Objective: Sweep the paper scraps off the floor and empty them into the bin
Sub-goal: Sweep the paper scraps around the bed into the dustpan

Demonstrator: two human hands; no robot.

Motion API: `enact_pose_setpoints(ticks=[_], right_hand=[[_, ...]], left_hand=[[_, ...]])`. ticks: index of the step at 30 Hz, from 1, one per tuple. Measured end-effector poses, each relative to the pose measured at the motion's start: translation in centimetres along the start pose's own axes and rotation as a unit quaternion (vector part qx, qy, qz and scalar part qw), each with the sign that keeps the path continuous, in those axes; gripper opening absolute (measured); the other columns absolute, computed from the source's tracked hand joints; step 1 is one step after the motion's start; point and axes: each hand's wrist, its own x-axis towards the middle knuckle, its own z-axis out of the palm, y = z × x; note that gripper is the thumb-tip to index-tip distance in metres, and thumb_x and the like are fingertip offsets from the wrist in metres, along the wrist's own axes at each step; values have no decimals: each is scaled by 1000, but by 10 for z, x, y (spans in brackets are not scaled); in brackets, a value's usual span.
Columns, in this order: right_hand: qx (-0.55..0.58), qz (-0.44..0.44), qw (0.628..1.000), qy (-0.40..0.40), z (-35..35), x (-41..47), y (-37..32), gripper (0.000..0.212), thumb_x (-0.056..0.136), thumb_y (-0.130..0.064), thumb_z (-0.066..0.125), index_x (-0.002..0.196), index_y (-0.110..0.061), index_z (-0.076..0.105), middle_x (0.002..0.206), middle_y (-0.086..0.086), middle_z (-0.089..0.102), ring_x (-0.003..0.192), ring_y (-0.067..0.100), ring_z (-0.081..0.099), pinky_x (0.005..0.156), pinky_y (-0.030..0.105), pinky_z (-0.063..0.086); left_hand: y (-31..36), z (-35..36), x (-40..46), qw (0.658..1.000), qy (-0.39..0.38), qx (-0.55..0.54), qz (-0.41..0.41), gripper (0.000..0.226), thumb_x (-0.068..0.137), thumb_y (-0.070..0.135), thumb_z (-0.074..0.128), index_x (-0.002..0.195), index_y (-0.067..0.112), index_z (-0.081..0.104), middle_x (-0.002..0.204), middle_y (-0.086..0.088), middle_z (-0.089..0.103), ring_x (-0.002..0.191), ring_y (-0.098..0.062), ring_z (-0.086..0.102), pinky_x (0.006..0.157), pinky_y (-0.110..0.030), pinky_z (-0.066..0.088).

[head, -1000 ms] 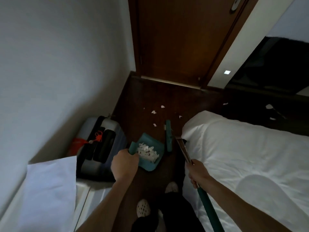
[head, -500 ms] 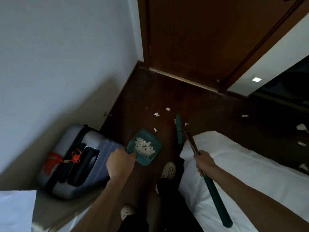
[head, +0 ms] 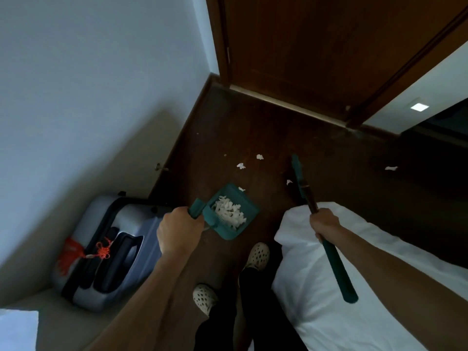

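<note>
My left hand [head: 177,230] grips the handle of a teal dustpan [head: 249,211], held low over the dark wooden floor and filled with a heap of white paper scraps [head: 229,213]. My right hand [head: 325,224] is closed around the shaft of a teal broom [head: 297,174], whose head stands edge-on on the floor ahead. Loose scraps [head: 240,165] lie on the floor beyond the dustpan, one more scrap [head: 390,168] far to the right. No bin is in view.
A grey suitcase [head: 101,252] with a red tassel lies against the left wall. A bed with white sheets [head: 342,312] fills the lower right. A closed wooden door [head: 316,46] stands ahead. My feet in pale perforated clogs [head: 258,255] stand between bed and suitcase.
I have stepped forward toward the door, so the view has shifted down and the suitcase and bed have slid back. The broom head has moved a little to the right of the dustpan.
</note>
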Motion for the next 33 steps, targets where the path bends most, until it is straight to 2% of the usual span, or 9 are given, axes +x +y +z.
enact_pose_setpoints(ticks=[5,9,12,14,16,18,24,28,33], right_hand=[[-52,1,996,-76,19,-1,-13,35,102,-18,41,126,4,53,77,15,58,56,22,55,45,31,46],[-100,-56,982,-150,54,-22,-7,32,102,-21,41,117,2,57,72,6,49,56,17,46,53,29,44],[-118,-114,969,-186,67,-43,0,23,101,-21,41,114,-6,54,95,11,59,77,27,61,58,28,46],[-137,-160,962,-172,68,-57,6,27,102,-22,41,121,-7,53,118,14,60,105,30,61,77,28,44],[-132,-179,961,-164,62,-67,12,28,102,-24,41,123,-9,52,126,13,59,115,29,57,85,29,40],[-123,-182,962,-164,50,-70,17,19,102,-24,39,115,-15,50,124,13,60,115,29,58,86,29,41],[-88,-171,976,-106,15,-61,-7,30,104,-25,35,125,-13,51,122,12,63,105,25,61,87,30,45],[-70,-137,986,-67,6,-39,-45,45,104,-29,34,145,-11,42,139,15,55,119,31,56,102,36,42],[-68,-111,991,-16,2,-9,-106,37,103,-22,39,134,-4,49,128,20,60,109,34,60,81,32,45]], left_hand=[[17,3,15,1000,14,-4,-6,26,83,37,64,71,14,64,59,0,56,55,-23,53,54,-31,38],[30,4,20,1000,5,-14,-3,26,83,34,64,67,13,61,59,-2,57,55,-22,55,53,-31,40],[42,0,25,1000,1,-7,4,24,83,31,64,69,12,62,58,-1,57,52,-17,52,50,-30,38],[45,-5,29,1000,0,-12,7,25,83,31,63,68,11,62,58,-3,58,52,-20,55,50,-31,44],[44,-11,31,1000,-1,-19,9,27,83,33,63,65,13,61,57,-3,59,52,-22,57,51,-34,48],[43,-18,33,1000,1,-27,10,28,83,35,64,62,16,59,57,-2,59,53,-23,58,52,-33,49],[40,-44,53,999,0,-39,-4,27,81,34,65,62,17,57,58,-3,61,55,-27,60,58,-38,55],[38,-57,74,999,-1,-45,7,27,80,34,64,61,15,58,58,-4,61,53,-27,60,57,-41,56],[29,-69,115,999,-10,-28,16,26,80,34,64,61,17,58,57,-2,61,53,-25,60,54,-38,55]])
